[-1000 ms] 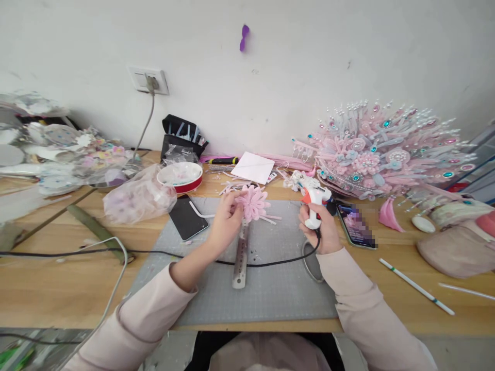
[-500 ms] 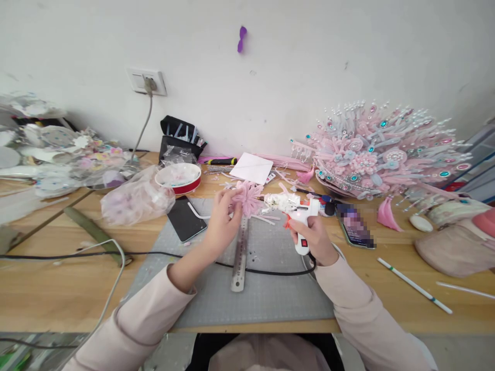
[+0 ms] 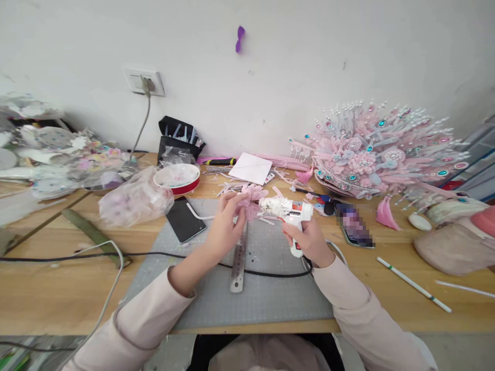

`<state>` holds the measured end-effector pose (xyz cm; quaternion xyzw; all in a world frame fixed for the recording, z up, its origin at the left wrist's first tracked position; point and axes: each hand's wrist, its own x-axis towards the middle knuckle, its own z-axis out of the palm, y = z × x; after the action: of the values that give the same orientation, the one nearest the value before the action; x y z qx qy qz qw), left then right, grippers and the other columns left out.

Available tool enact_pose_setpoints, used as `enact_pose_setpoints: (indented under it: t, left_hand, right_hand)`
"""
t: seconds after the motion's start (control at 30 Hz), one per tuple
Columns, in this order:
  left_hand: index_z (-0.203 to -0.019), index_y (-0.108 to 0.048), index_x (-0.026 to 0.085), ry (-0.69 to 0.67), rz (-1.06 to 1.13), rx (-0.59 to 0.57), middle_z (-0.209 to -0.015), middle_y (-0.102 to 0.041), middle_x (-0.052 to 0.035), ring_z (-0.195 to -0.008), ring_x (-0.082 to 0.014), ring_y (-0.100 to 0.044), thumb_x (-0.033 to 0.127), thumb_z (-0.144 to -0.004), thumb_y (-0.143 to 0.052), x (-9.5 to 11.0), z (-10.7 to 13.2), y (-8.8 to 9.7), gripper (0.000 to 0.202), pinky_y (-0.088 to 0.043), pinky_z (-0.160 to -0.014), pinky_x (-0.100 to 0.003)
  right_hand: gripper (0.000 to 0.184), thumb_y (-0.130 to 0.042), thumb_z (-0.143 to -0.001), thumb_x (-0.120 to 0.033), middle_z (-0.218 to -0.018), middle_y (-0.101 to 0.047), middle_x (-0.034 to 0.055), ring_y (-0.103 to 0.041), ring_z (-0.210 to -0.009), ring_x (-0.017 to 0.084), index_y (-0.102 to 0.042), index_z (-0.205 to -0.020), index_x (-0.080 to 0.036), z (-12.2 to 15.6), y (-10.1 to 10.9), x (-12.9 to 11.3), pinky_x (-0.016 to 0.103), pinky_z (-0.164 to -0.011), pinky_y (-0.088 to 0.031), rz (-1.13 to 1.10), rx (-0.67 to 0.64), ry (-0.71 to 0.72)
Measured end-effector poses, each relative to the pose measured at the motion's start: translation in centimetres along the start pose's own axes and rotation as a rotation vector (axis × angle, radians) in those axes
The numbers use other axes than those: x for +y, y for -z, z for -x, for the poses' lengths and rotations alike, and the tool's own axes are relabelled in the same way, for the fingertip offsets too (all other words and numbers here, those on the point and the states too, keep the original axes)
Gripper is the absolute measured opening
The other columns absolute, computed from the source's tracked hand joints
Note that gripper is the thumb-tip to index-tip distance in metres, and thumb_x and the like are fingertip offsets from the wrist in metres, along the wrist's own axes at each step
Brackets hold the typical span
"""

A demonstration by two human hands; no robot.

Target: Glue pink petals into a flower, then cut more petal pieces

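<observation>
Between the fingers of my left hand (image 3: 228,221) is a pink fuzzy flower (image 3: 253,200), held up over the far part of the grey cutting mat (image 3: 278,304). My right hand (image 3: 311,239) is wrapped round the handle of a white hot glue gun (image 3: 296,216). The gun points left, and its nozzle end meets the flower's right side; the very tip is hidden among the petals. Below the flower a steel ruler (image 3: 238,263) lies lengthwise on the mat. Several pink and white scraps are scattered behind the gun.
A black phone (image 3: 184,219), a red-rimmed round tub (image 3: 189,188) and a plastic bag (image 3: 133,201) sit to the left. At right are a jewelled pink headdress (image 3: 363,154), another phone (image 3: 353,224) and a white stick (image 3: 413,284). A black cable (image 3: 154,253) crosses the mat.
The flower has turned in my left fingers, its face now tilted toward the gun. My right hand has brought the glue gun slightly left and tipped it.
</observation>
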<state>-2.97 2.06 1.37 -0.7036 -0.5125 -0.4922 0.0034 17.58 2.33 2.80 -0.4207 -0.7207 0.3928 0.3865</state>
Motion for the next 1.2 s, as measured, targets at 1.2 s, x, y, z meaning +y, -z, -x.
enact_pose_setpoints:
  t: [1.2]
  left_hand:
    - [-0.101, -0.052, 0.016, 0.583, 0.592, -0.145, -0.078, -0.053, 0.0002, -0.065, -0.0114, -0.048, 0.023, -0.077, -0.048, -0.7, -0.3, -1.1, 0.026, -0.04, -0.063, -0.025]
  right_hand:
    - [0.039, -0.045, -0.075, -0.05, -0.067, -0.065, 0.0053, -0.06, -0.071, 0.02, -0.063, -0.066, -0.016, -2.9, 1.8, 3.1, 0.026, -0.064, -0.041, 0.29, 0.022, -0.481]
